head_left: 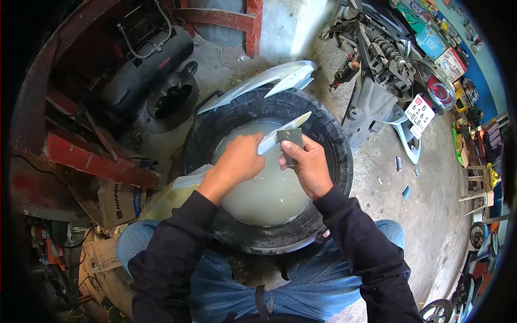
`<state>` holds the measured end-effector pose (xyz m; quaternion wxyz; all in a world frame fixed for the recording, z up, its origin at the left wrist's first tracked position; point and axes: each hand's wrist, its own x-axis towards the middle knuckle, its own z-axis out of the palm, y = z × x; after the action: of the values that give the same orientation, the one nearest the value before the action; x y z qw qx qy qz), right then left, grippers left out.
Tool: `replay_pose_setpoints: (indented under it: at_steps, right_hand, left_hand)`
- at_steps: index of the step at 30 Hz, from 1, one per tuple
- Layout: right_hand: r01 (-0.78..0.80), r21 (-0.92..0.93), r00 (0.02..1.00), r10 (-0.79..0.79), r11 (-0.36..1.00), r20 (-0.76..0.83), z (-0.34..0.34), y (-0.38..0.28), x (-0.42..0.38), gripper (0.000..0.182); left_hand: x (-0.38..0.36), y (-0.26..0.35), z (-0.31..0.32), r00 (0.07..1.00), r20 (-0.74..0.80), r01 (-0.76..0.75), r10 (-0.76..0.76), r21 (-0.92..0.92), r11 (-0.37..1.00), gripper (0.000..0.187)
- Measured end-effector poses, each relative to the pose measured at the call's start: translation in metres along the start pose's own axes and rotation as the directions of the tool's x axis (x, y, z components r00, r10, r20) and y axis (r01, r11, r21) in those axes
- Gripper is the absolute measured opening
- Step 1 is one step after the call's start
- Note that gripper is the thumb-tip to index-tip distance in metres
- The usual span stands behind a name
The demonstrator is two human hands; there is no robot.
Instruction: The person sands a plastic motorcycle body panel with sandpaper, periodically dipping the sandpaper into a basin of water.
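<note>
My left hand is closed around a slim, pointed motorcycle body panel, pale with yellowish edges. The panel slants up to the right over a black round tub. Between the thumb and fingers of my right hand is a dark grey piece of sandpaper, which overlaps the panel's right part. Cloudy whitish water fills the tub's middle below both hands. Across the far rim rests a larger white fairing panel. Another yellowish panel leans by the tub's left side, partly behind my left forearm.
A partly dismantled motorcycle with a licence plate stands at the upper right. A black compressor tank and red frame are on the left. A cardboard box sits below them. Small blue scraps lie on the concrete floor.
</note>
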<state>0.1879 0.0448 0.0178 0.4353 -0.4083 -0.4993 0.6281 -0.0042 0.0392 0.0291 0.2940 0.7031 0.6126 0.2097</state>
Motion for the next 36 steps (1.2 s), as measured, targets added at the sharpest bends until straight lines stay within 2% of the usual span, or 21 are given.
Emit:
replay_pose_setpoints:
  at_steps: [1, 3, 4, 5, 6, 7, 8, 9, 10, 14, 16, 19, 21, 23, 25, 28, 36]
  right_hand:
    - [-0.081, 0.219, 0.997, 0.074, 0.972, 0.038, -0.003, -0.001, 0.001, 0.018]
    - [-0.096, 0.265, 0.995, 0.086, 0.959, 0.049, -0.007, 0.004, 0.004, 0.021]
    - [0.136, -0.197, 0.99, -0.142, 0.971, -0.014, -0.005, 0.004, 0.003, 0.026]
    - [0.307, -0.618, 0.93, -0.366, 0.724, 0.033, -0.004, 0.004, 0.002, 0.033]
    - [0.496, -0.728, 0.8, -0.576, 0.474, 0.169, -0.002, 0.009, 0.0, 0.048]
    - [0.495, -0.727, 0.8, -0.576, 0.476, 0.168, 0.0, 0.011, -0.002, 0.048]
    - [0.531, -0.768, 0.758, -0.606, 0.359, 0.241, 0.001, 0.013, -0.003, 0.049]
    - [0.557, -0.797, 0.715, -0.624, 0.235, 0.315, 0.002, 0.014, -0.006, 0.049]
    - [0.569, -0.792, 0.723, -0.595, 0.222, 0.353, 0.005, 0.013, -0.01, 0.056]
    - [0.566, -0.806, 0.7, -0.619, 0.176, 0.357, 0.002, 0.012, -0.004, 0.049]
    - [0.564, -0.805, 0.702, -0.621, 0.185, 0.349, 0.003, 0.021, -0.004, 0.05]
    - [0.613, -0.771, 0.662, -0.645, 0.172, 0.382, 0.007, 0.026, -0.007, 0.052]
    - [0.557, -0.81, 0.7, -0.628, 0.184, 0.34, 0.004, 0.021, -0.005, 0.052]
    - [0.557, -0.809, 0.683, -0.658, 0.188, 0.317, 0.002, 0.02, -0.002, 0.052]
    - [0.577, -0.798, 0.683, -0.64, 0.176, 0.352, 0.007, 0.027, -0.008, 0.049]
    - [0.59, -0.784, 0.672, -0.655, 0.192, 0.345, 0.003, 0.019, -0.003, 0.05]
    - [0.571, -0.796, 0.673, -0.669, 0.201, 0.314, -0.005, 0.013, 0.004, 0.054]
  left_hand:
    - [0.0, 0.002, -0.001, 0.999, 0.03, 0.035, -0.035, 0.015, 0.999, 0.057]
    - [0.001, 0.001, 0.0, 0.999, 0.028, 0.039, -0.039, 0.014, 0.999, 0.057]
    - [0.001, 0.001, 0.0, 0.999, 0.026, 0.041, -0.041, 0.014, 0.999, 0.057]
    - [0.002, 0.001, 0.0, 0.999, 0.026, 0.042, -0.042, 0.014, 0.999, 0.057]
    - [0.003, 0.001, 0.0, 0.999, 0.031, 0.044, -0.045, 0.019, 0.999, 0.056]
    - [0.003, 0.0, 0.0, 0.998, 0.037, 0.047, -0.048, 0.025, 0.999, 0.056]
    - [0.003, 0.0, 0.002, 0.998, 0.038, 0.046, -0.047, 0.026, 0.999, 0.056]
    - [0.002, -0.001, 0.004, 1.0, -0.002, 0.021, -0.021, 0.005, 1.0, 0.042]
    - [0.002, 0.0, 0.005, 0.999, -0.043, -0.005, 0.004, -0.015, 1.0, 0.029]
    - [0.001, 0.002, 0.006, 0.999, -0.039, -0.005, 0.004, -0.019, 1.0, 0.029]
    - [0.003, 0.001, 0.008, 1.0, 0.001, -0.002, 0.002, 0.009, 1.0, 0.049]
    - [0.005, 0.002, 0.011, 0.999, 0.043, 0.016, -0.017, 0.019, 1.0, 0.05]
    - [0.005, 0.003, 0.01, 1.0, 0.021, 0.009, -0.009, 0.02, 1.0, 0.049]
    - [0.004, 0.001, 0.012, 1.0, -0.002, 0.007, -0.007, 0.014, 1.0, 0.049]
    - [0.006, -0.001, 0.015, 0.997, -0.036, -0.066, 0.065, -0.021, 0.998, 0.028]
    - [0.005, -0.001, 0.014, 0.993, -0.09, -0.082, 0.079, -0.026, 0.996, 0.028]
    - [0.004, 0.002, 0.011, 0.997, -0.063, -0.057, 0.055, -0.038, 0.998, 0.033]
